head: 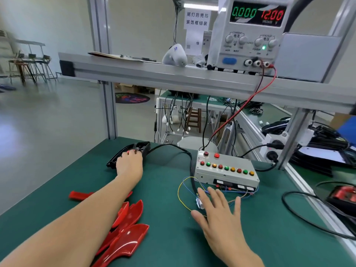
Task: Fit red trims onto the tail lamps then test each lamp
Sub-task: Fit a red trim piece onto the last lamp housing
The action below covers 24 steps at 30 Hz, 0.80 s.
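Two hands: left [129, 164] on tail lamp [128, 153]; right [217, 211] flat.

You stand at a green-topped bench [269, 237] framed in aluminium posts [109, 112], with a shelf rail [173, 74] crossing in front of you. To your left a glossy grey floor [48, 122] runs to a pale wall [57, 26], where stools [25, 70] stand. Another green bench [192, 101] sits beyond.

- The counter [163, 237] has a green mat top.
- Red trims [127, 234] lie piled at its near left.
- A black tail lamp [115, 158] sits farther back.
- A grey test box [225, 170] with coloured buttons stands right of centre, loose wires [183, 197] before it.
- The shelf [173, 76] above carries a power supply [248, 33].
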Available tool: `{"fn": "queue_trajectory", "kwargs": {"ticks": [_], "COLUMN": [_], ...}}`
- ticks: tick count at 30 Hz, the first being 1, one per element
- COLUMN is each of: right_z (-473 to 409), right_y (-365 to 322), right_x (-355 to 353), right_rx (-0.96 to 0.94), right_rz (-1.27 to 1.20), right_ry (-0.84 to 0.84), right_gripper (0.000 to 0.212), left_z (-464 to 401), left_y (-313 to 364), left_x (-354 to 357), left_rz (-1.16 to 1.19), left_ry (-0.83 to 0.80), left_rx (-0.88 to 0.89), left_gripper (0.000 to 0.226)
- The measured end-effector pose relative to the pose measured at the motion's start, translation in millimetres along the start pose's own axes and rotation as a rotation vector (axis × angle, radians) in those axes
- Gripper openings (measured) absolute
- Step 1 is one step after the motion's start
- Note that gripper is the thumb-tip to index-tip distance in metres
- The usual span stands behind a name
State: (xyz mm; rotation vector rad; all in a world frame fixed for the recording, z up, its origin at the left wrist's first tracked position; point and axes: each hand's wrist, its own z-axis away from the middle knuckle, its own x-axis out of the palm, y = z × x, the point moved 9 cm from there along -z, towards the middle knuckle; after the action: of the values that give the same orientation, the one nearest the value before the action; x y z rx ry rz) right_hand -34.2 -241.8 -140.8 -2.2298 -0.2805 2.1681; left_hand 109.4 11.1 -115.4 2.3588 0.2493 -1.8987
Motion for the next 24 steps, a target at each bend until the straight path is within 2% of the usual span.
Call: {"fn": "queue_trajectory", "kwargs": {"ticks": [7, 12, 16, 20, 22, 24], "right_z": [-2.0, -9.2, -13.6, -15.0, -15.8, -16.1], "right_y": [-2.3, -11.3, -16.6, -19.5, -25.2, -30.8], "right_x": [-3.8, -17.3, -27.9, -28.4, -31.4, -38.4], "right_rx": [0.003, -0.032, -0.041, 0.083, 0.092, 0.074], "right_rz": [-0.082, -0.266, -0.69, -1.221, -1.45, -1.693], "right_ry": [0.016, 0.095, 0.094, -0.058, -0.124, -0.178], "right_gripper": [0.06, 0.058, 0.06, 0.054, 0.039, 0.042], "left_z": [6.9, 26.4, 56.1, 99.5, 124.3, 144.3], "left_y": [1.4, 15.8, 33.1, 61.7, 78.2, 97.0], "left_x": [-26.5, -68.0, -108.4, -145.0, -156.8, -157.9], "left_rz": [0.072, 0.119, 0.131, 0.188, 0.208, 0.215], "left_ry": [0.166, 0.329, 0.435, 0.551, 0.609, 0.604], "left_rx": [-0.017, 0.047, 0.12, 0.243, 0.299, 0.325], "left_gripper": [0.029, 0.025, 0.026, 0.032, 0.035, 0.035]}}
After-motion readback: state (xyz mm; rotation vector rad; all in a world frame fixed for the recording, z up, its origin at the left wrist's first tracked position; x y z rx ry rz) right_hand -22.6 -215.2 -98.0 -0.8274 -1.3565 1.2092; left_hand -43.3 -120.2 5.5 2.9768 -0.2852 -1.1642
